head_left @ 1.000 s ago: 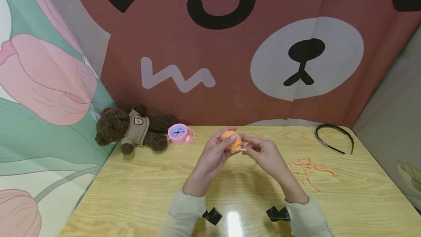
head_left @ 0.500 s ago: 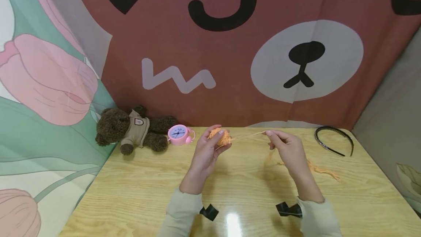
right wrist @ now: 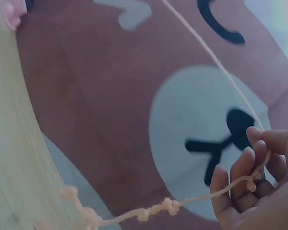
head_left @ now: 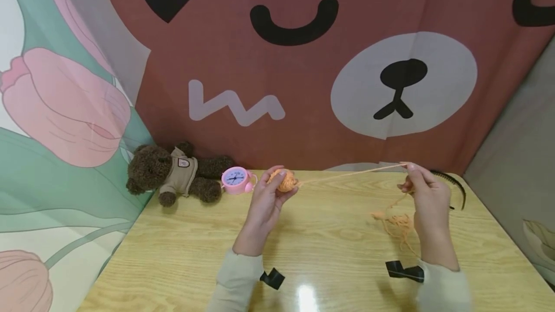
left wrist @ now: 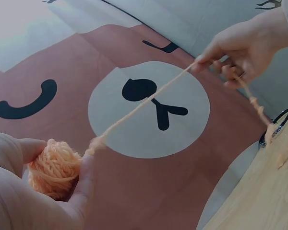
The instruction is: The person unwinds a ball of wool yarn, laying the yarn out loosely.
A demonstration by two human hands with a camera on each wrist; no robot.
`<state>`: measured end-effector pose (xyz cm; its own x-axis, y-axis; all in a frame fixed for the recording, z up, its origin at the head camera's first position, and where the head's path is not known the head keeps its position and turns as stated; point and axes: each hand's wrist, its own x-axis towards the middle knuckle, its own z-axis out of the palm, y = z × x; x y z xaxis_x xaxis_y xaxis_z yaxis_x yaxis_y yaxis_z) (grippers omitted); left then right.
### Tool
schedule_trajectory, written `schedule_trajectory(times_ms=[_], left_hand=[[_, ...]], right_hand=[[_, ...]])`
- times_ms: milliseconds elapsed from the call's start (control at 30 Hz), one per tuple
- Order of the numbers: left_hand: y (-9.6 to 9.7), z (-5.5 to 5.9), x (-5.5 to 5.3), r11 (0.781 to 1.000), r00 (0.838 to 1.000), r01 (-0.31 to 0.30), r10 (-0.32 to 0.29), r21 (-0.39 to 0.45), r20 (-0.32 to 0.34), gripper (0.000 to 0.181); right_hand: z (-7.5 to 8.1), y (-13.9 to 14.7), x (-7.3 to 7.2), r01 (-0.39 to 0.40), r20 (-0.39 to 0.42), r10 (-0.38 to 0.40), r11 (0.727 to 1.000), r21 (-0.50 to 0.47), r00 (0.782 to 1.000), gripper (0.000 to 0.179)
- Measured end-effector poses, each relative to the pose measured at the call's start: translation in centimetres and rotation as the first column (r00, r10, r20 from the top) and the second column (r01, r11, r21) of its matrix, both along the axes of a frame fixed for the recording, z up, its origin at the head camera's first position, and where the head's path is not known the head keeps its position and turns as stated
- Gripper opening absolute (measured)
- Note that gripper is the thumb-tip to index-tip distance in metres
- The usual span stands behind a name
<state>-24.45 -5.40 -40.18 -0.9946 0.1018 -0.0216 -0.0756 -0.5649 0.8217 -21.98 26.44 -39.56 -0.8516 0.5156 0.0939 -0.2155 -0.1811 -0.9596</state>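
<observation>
My left hand [head_left: 263,206] grips a small ball of orange yarn [head_left: 283,180], thumb across its front; the left wrist view shows the wound ball [left wrist: 55,168] between thumb and fingers. From it a taut strand [head_left: 351,174] runs up to the right. My right hand [head_left: 429,206] pinches that strand between thumb and forefinger, well apart from the ball. Below the pinch, the right wrist view shows a knotted length of yarn [right wrist: 170,206] passing over the curled fingers and hanging down. It leads to a loose tangle of orange yarn [head_left: 396,223] on the table.
A brown teddy bear [head_left: 179,175] lies at the back left of the wooden table [head_left: 329,240]. Beside it stands a pink alarm clock [head_left: 235,180]. At the back right, a black headband [head_left: 459,189] is partly hidden behind my right hand. A printed bear cloth [head_left: 303,134] hangs behind.
My right hand has moved far right from the ball, drawing the strand out long and taut. My left hand has shifted slightly left with the ball. The loose tangle has moved slightly left.
</observation>
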Motion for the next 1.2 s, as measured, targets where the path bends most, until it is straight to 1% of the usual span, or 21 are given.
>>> schedule_trajectory(times_ms=[67, 200, 333, 467, 500, 567, 633, 700, 733, 767, 800, 867, 900, 933, 967, 1000, 1067, 1100, 1133, 1167, 1200], left_hand=[[-0.1, 0.1, 0.0, 1.000, 1.000, -0.011, 0.011, 0.010, -0.007, 0.030], [-0.5, 0.2, -0.2, 0.999, 1.000, -0.026, 0.026, 0.030, -0.017, 0.028], [-0.9, 0.4, -0.5, 0.995, 0.997, -0.070, 0.070, 0.076, -0.009, 0.021], [-1.3, 0.7, -0.7, 0.978, 0.989, -0.150, 0.150, 0.144, 0.007, 0.010], [-1.4, 0.7, -0.7, 0.975, 0.987, -0.161, 0.161, 0.154, 0.009, 0.009], [-1.4, 0.7, -0.7, 0.974, 0.987, -0.161, 0.162, 0.161, 0.007, 0.009], [-1.2, 0.8, -0.5, 0.978, 0.991, -0.135, 0.137, 0.158, 0.002, 0.010], [-0.9, 0.8, -0.4, 0.984, 0.995, -0.098, 0.100, 0.148, -0.006, 0.012], [-0.8, 0.8, -0.2, 0.986, 0.996, -0.081, 0.083, 0.144, -0.009, 0.014], [-0.6, 0.7, -0.1, 0.988, 0.998, -0.066, 0.068, 0.139, -0.012, 0.016], [-0.5, 0.8, 0.0, 0.989, 0.998, -0.052, 0.055, 0.137, -0.016, 0.018], [-0.1, 0.8, 0.2, 0.992, 0.999, -0.021, 0.025, 0.126, -0.024, 0.021], [0.1, 0.8, 0.3, 0.993, 1.000, -0.003, 0.007, 0.121, -0.027, 0.021], [0.3, 0.8, 0.4, 0.993, 0.999, 0.014, -0.011, 0.116, -0.030, 0.020], [0.6, 0.8, 0.5, 0.993, 0.999, 0.032, -0.028, 0.111, -0.037, 0.019], [0.8, 0.7, 0.6, 0.993, 0.998, 0.052, -0.048, 0.108, -0.042, 0.018], [1.3, 0.7, 0.9, 0.991, 0.995, 0.093, -0.088, 0.095, -0.048, 0.016], [1.6, 0.7, 1.0, 0.990, 0.993, 0.111, -0.107, 0.089, -0.050, 0.015], [1.8, 0.7, 1.2, 0.989, 0.991, 0.126, -0.122, 0.084, -0.051, 0.016], [2.1, 0.7, 1.3, 0.987, 0.989, 0.143, -0.139, 0.073, -0.051, 0.017], [2.2, 0.7, 1.4, 0.985, 0.986, 0.159, -0.156, 0.060, -0.050, 0.019]], right_hand=[[0.0, 1.2, 0.0, 0.062, -0.004, -0.062, 0.996, -0.072, 0.998, 0.031], [-0.2, 3.2, 0.2, 0.161, 0.000, -0.164, 0.967, -0.199, 0.986, 0.025], [-0.5, 4.6, 0.2, 0.195, 0.002, -0.203, 0.939, -0.282, 0.979, 0.020], [-0.7, 5.2, 0.3, 0.207, -0.002, -0.219, 0.922, -0.327, 0.976, 0.019], [-0.7, 5.2, 0.3, 0.206, 0.003, -0.216, 0.924, -0.322, 0.976, 0.019], [-0.8, 5.1, 0.3, 0.194, 0.029, -0.194, 0.942, -0.274, 0.981, 0.019], [-1.0, 4.9, 0.3, 0.164, 0.074, -0.152, 0.968, -0.188, 0.986, 0.020], [-1.2, 4.6, 0.2, 0.114, 0.138, -0.105, 0.991, -0.064, 0.985, 0.022], [-1.4, 4.3, 0.1, 0.075, 0.179, -0.079, 0.997, 0.030, 0.981, 0.024], [-1.5, 4.0, 0.0, 0.035, 0.221, -0.063, 0.991, 0.129, 0.973, 0.029], [-1.6, 3.6, -0.1, -0.008, 0.257, -0.050, 0.976, 0.218, 0.965, 0.033], [-1.7, 2.6, -0.4, -0.102, 0.302, -0.018, 0.921, 0.376, 0.953, 0.045], [-1.7, 2.0, -0.5, -0.154, 0.315, 0.007, 0.883, 0.443, 0.949, 0.051], [-1.7, 1.3, -0.6, -0.205, 0.322, 0.035, 0.835, 0.510, 0.946, 0.054], [-1.7, 0.5, -0.7, -0.251, 0.322, 0.077, 0.799, 0.546, 0.944, 0.057], [-1.7, -0.3, -0.8, -0.301, 0.313, 0.138, 0.768, 0.565, 0.940, 0.057], [-1.9, -2.1, -0.9, -0.386, 0.281, 0.267, 0.703, 0.597, 0.922, 0.056], [-2.0, -3.1, -0.9, -0.426, 0.268, 0.332, 0.672, 0.606, 0.905, 0.054], [-2.1, -4.2, -0.9, -0.464, 0.248, 0.401, 0.647, 0.605, 0.882, 0.051], [-2.3, -5.2, -0.9, -0.511, 0.231, 0.476, 0.624, 0.590, 0.848, 0.050], [-2.4, -6.2, -0.8, -0.563, 0.218, 0.549, 0.603, 0.565, 0.807, 0.050]])
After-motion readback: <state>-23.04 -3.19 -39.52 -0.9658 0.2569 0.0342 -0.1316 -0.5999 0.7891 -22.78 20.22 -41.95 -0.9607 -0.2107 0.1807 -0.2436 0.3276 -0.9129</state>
